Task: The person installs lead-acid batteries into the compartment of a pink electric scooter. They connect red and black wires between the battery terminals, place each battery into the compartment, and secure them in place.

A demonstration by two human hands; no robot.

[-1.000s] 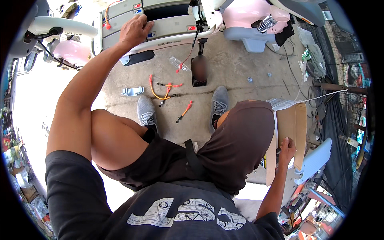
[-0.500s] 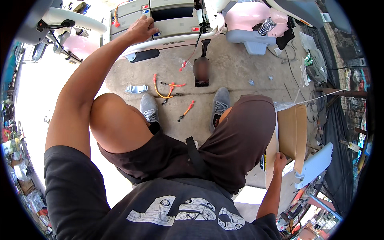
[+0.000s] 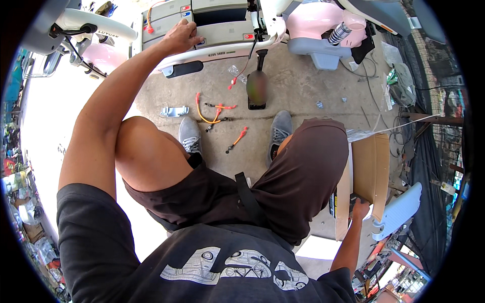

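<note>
My left hand (image 3: pixel 182 38) rests with bent, slightly spread fingers on a row of grey batteries (image 3: pixel 222 34) in the white vehicle frame (image 3: pixel 217 51). Nothing shows in it. At the lower right, my right hand (image 3: pixel 360 208) reaches into an open cardboard box (image 3: pixel 371 164), its fingers closed at a dark, blocky thing (image 3: pixel 354 199) mostly hidden by the box wall. On the floor between my feet lie several short orange cables with red ends, one yellow-orange cable (image 3: pixel 201 108) curved and another cable (image 3: pixel 237 139) apart from it.
A light-blue bracket (image 3: pixel 174 111) lies left of the cables. A dark tool or device (image 3: pixel 256 91), partly blurred, stands below the frame. Pink and blue body parts (image 3: pixel 318 30) are at the upper right. A light-blue panel (image 3: pixel 399 212) leans beside the box; loose wires lie at right.
My right hand has moved slightly forward and deeper into the box, and a dark thing now shows at its fingers. My left hand stays on the batteries.
</note>
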